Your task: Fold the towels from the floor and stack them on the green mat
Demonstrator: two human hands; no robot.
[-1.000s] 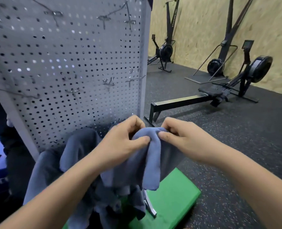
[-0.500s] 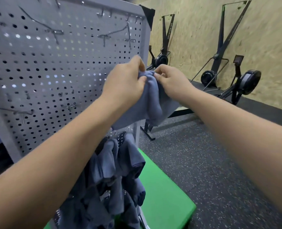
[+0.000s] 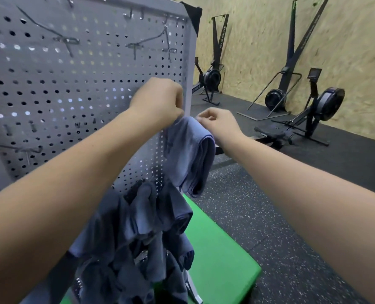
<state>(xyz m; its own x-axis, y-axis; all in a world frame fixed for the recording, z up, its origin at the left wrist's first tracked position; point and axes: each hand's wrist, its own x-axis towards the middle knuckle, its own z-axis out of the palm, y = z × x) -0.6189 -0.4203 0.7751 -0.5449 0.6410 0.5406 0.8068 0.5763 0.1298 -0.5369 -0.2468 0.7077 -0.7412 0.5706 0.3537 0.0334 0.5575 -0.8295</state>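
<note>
Gripping the blue towel (image 3: 188,154) at its top edge with the left hand (image 3: 158,102), in front of the pegboard (image 3: 72,84) and above the green mat (image 3: 221,260). Holding the right hand (image 3: 219,122) just beside the fold, fingers loosely curled, apparently on nothing. Probably light, soft and limp (will sag wherever unsupported); best to pinch at two top corners.

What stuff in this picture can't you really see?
All head view:
- Left hand fingertips: hidden behind its own knuckles where it grips the hanging blue cloth towel.
- Right hand: blur hides whether it pinches that towel.
- Flat green foam mat: near end covered by the bunch of dark blue towels, and cut by the bottom edge.
- Lettering on the black upright machine: too small.
</note>
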